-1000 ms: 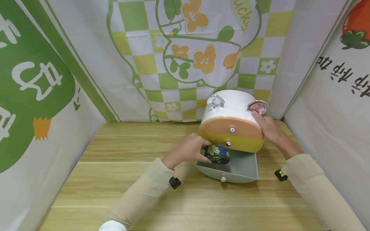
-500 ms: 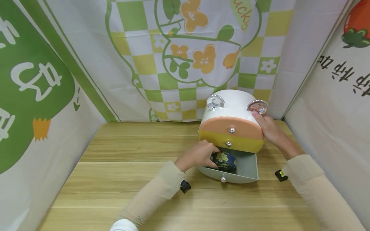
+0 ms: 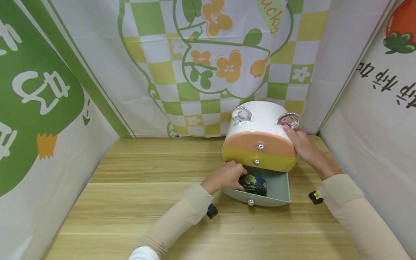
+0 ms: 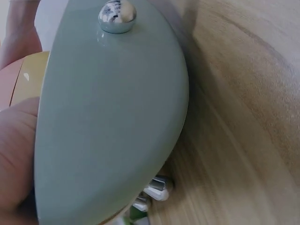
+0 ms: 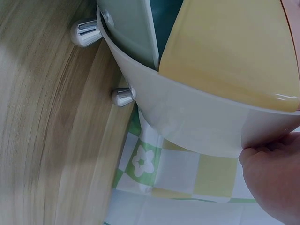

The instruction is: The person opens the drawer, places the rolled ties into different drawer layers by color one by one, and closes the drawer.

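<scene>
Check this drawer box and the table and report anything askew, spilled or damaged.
Nothing stands out. The drawer box stands upright on the wooden table. Only its bottom grey drawer is pulled out, and the blue floral pouch lies inside it under the left hand. The right hand rests on the box's side. No spill or damage shows.

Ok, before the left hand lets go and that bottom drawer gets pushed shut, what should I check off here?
1. Dark floral pouch lies inside the grey bottom drawer: ok.
2. Drawer pulled out far enough to take it: ok.
3. Left hand off the pouch: not ok, its fingers are on it, inside the drawer.
4. Right hand steadies the white drawer box at its right side: ok.
5. Yellow drawer and orange drawer above are closed: ok.
6. Pouch sits below the drawer rim, clear of the yellow drawer: cannot tell.
</scene>
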Demonstrator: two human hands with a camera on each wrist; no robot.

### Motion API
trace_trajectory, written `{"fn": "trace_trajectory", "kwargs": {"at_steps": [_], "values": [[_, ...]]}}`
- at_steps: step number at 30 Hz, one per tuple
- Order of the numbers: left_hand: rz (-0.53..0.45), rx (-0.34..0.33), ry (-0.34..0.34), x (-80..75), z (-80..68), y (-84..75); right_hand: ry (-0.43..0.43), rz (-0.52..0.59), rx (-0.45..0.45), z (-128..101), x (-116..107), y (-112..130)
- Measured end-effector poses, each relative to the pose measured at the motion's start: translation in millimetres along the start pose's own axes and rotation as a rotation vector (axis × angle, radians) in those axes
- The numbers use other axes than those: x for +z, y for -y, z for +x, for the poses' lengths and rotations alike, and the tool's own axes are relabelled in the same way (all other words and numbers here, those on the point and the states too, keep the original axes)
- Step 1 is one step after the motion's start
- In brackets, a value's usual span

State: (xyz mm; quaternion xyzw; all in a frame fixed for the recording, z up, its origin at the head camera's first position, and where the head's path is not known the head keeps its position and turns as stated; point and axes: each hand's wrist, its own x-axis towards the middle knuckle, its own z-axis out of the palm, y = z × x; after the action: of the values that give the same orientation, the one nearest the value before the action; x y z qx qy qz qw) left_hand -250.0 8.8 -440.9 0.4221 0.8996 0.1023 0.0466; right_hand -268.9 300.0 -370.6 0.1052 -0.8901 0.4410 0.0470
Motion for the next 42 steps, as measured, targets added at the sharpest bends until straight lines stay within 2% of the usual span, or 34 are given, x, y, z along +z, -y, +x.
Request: {"fn": "trace_trajectory", "kwargs": {"at_steps": [4, 8, 12, 16, 19, 22, 26, 31, 37, 39, 42], "values": [[0.000, -0.021, 0.003, -2.2, -2.5, 0.3, 0.003, -0.010, 0.015, 0, 0, 0], [-0.061, -0.007, -0.052, -9.8, -8.9, 3.3, 0.006, -0.005, 0.014, -1, 0, 2], [-0.165, -0.013, -0.132, -27.3, -23.4, 2.3, 0.001, -0.008, 0.006, -1, 0, 3], [-0.190, -0.030, -0.213, -45.1, -41.2, -4.2, -0.003, -0.007, 0.002, -1, 1, 5], [-0.163, -0.032, -0.234, -53.7, -54.0, -11.8, 0.004, -0.002, 0.010, -2, 1, 5], [-0.150, -0.045, -0.213, -54.3, -64.7, -21.4, 0.007, -0.005, 0.015, -1, 0, 3], [-0.132, -0.084, -0.176, -41.7, -74.0, -34.8, 0.006, -0.007, 0.021, -1, -1, 1], [-0.107, -0.115, -0.202, -15.4, -78.1, -49.3, -0.007, -0.022, -0.009, -2, -1, 3], [-0.025, -0.188, -0.258, 15.2, -73.8, -62.7, -0.003, -0.035, -0.011, -2, -1, 3], [0.014, -0.207, -0.267, 23.9, -71.6, -66.2, -0.004, -0.039, -0.005, -2, -1, 3], [0.022, -0.237, -0.269, 35.1, -69.5, -70.4, -0.004, -0.045, 0.001, -2, -1, 4]]}}
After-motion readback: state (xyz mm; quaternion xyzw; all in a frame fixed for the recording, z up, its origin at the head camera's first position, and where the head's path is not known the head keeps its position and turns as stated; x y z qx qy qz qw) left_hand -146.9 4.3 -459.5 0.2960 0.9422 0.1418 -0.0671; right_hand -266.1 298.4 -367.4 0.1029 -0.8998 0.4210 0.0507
